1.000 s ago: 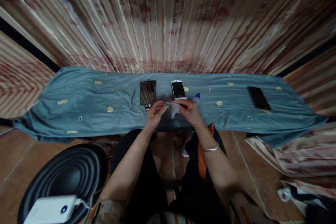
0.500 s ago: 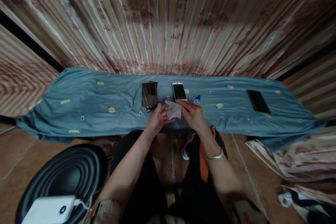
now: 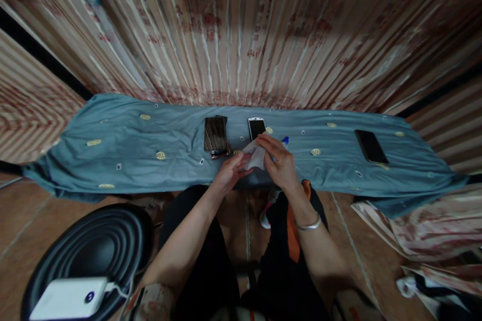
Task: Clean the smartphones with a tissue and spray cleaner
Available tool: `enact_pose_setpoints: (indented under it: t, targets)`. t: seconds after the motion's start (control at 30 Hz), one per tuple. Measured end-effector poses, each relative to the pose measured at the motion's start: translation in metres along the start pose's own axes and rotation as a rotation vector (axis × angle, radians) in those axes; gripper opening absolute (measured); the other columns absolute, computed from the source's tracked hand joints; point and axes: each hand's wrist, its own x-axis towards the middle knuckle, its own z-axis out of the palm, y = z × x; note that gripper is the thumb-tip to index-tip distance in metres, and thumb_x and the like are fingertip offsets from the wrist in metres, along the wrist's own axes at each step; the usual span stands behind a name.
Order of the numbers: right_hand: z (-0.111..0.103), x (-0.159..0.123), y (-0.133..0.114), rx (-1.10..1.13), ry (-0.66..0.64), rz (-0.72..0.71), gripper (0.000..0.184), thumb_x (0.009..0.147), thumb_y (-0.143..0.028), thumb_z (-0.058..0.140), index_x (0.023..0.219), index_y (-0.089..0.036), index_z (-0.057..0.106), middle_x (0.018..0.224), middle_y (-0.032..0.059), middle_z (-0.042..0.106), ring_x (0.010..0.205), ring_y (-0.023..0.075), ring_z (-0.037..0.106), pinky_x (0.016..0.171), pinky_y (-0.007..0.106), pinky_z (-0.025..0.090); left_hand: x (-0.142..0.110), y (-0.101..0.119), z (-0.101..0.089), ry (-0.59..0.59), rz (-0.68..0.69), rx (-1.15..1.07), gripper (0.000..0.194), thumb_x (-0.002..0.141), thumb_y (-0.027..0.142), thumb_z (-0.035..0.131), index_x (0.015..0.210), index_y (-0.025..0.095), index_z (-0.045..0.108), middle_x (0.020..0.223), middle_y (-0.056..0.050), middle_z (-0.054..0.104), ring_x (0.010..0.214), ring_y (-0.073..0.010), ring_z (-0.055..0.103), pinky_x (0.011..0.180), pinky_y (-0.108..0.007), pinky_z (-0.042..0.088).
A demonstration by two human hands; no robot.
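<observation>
A thin white tissue is stretched between my two hands over the front part of the cloth-covered table. My right hand grips its upper right side, with the fingers bent over it. At its lower left edge, my left hand has its fingers on the tissue. Just beyond lies a white-framed phone with a dark screen, its lower end hidden by the tissue and my right hand. A small bottle with a blue cap is partly covered by my right hand.
A stack of dark phones lies left of my hands. Another dark phone rests far right on the blue cloth. A white power bank with a cable sits on a round black stool. Striped curtains hang behind.
First the tissue was held by its top edge between both hands, then it lay over my left fingers. Now my right hand has turned over it and hides part of the white phone.
</observation>
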Motion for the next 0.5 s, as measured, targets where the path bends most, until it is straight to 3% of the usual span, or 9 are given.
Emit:
enact_pose_setpoints:
  t: [0.2, 0.3, 0.4, 0.5]
  targets:
    - [0.001, -0.001, -0.014, 0.069, -0.048, 0.039, 0.044, 0.095, -0.023, 0.048, 0.137, -0.026, 0.061, 0.148, 0.0065, 0.057, 0.139, 0.0219, 0.052, 0.119, 0.044, 0.041, -0.001, 0.0, 0.005, -0.048, -0.019, -0.097, 0.031, 0.074, 0.045, 0.079, 0.083, 0.016, 0.074, 0.092, -0.007, 0.075, 0.094, -0.0222, 0.068, 0.079, -0.03, 0.054]
    - [0.003, -0.001, -0.015, 0.132, -0.068, 0.059, 0.042, 0.096, -0.027, 0.052, 0.137, -0.027, 0.062, 0.149, 0.0055, 0.057, 0.141, 0.0228, 0.051, 0.119, 0.044, 0.04, -0.002, 0.001, 0.005, -0.008, -0.035, -0.128, 0.026, 0.074, 0.041, 0.079, 0.082, 0.017, 0.073, 0.084, -0.005, 0.075, 0.087, -0.022, 0.07, 0.076, -0.031, 0.054]
    - [0.004, 0.0, -0.01, 0.193, -0.069, 0.085, 0.041, 0.095, -0.03, 0.055, 0.134, -0.027, 0.064, 0.148, 0.006, 0.058, 0.14, 0.0232, 0.051, 0.119, 0.044, 0.039, -0.003, 0.004, 0.004, 0.005, -0.042, -0.129, 0.027, 0.068, 0.037, 0.083, 0.084, 0.017, 0.074, 0.078, -0.003, 0.074, 0.074, -0.0181, 0.069, 0.068, -0.029, 0.052]
    - [0.005, -0.001, -0.001, 0.267, -0.051, 0.123, 0.04, 0.094, -0.03, 0.056, 0.133, -0.026, 0.065, 0.146, 0.0072, 0.059, 0.14, 0.0228, 0.051, 0.12, 0.044, 0.038, -0.003, 0.008, 0.004, -0.037, 0.049, -0.111, 0.036, 0.059, 0.029, 0.088, 0.088, 0.015, 0.074, 0.077, -0.003, 0.075, 0.071, -0.0164, 0.069, 0.069, -0.028, 0.053]
